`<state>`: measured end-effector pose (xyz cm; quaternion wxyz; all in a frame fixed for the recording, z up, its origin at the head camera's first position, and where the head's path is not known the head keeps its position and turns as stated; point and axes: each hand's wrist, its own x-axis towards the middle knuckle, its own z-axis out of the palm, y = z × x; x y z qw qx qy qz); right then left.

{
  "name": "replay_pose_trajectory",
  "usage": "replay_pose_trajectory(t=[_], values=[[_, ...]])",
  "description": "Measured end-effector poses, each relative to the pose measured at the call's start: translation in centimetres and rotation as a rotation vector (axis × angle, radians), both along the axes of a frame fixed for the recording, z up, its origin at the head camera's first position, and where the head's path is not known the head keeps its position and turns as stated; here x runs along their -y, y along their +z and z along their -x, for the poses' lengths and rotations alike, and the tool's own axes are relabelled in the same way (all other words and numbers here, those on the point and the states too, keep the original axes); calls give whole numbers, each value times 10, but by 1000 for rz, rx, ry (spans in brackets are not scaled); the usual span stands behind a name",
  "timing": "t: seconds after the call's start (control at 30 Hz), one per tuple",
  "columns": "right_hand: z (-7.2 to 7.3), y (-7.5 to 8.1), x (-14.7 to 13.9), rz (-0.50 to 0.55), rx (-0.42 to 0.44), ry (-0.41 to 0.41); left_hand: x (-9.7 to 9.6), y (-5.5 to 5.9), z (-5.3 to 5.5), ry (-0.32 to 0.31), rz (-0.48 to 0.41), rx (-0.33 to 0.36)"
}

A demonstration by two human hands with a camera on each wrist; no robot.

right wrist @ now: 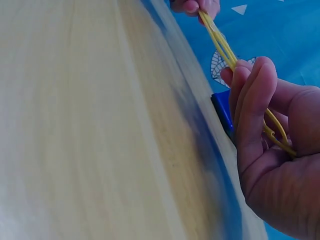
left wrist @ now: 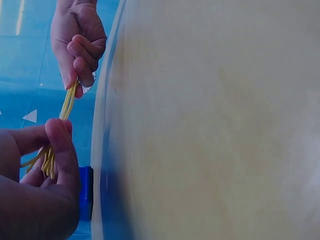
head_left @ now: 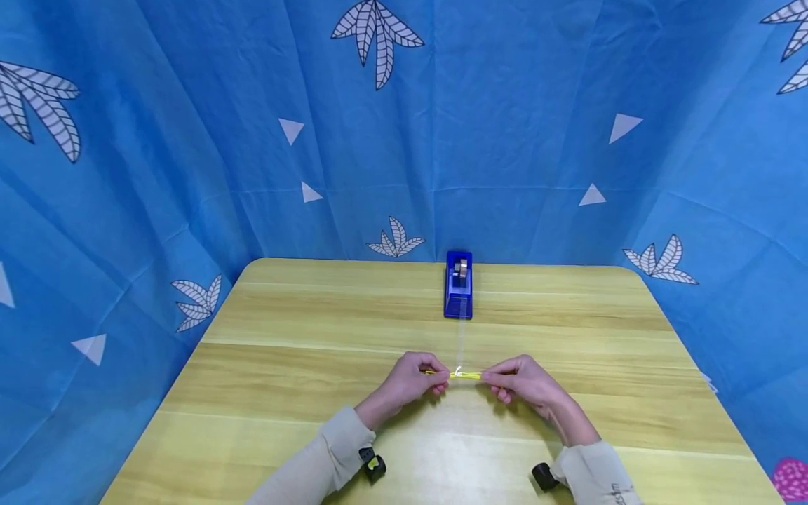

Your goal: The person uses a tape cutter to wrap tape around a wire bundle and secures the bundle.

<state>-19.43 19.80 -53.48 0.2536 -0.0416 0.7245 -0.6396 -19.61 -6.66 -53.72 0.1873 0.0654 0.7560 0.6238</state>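
Note:
A thin bundle of yellow strands stretches sideways between my two hands in the head view. My left hand pinches one end between thumb and fingers; in the left wrist view, several loose strand ends poke out below that grip. The other end is pinched by my right hand. Past those fingers, the right wrist view shows the strands bending into a loop. A strip of clear tape runs from the blue tape dispenser to the bundle's middle, where a shiny bit lies against the strands.
The dispenser stands at the far edge of the wood-grain table, holding a small tape roll. A blue curtain with leaf and triangle prints hangs behind and along the sides.

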Motion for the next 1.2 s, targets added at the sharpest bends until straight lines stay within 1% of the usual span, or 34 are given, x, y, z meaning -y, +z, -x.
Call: replay_pose_trajectory(t=[0.13,0.27,0.43,0.6,0.7,0.8,0.87,0.93,1.1,1.2], values=[[0,1,-1,-32,-42,-18,0,1,1,-24,-61,58],[-1,2,-1,-73,-83,-29,0,-1,2,-48,-121,108],[-1,2,-1,-90,-124,-42,0,-5,4,-71,-124,129],[0,0,-2,-94,-178,-31,-1,-8,4,-77,-138,139],[0,-1,-1,-106,-200,-26,0,-11,3,-78,-157,132],[0,-1,0,-113,-205,-28,0,-11,2,-60,-162,107],[0,0,0,-114,-197,-18,-1,-9,2,-37,-142,77],[0,0,-2,-88,-166,8,-1,-8,1,-16,-115,45],[1,2,-10,29,-27,113,-2,-4,1,9,-32,-22],[3,4,-12,74,33,147,-3,-3,1,16,-3,-49]])
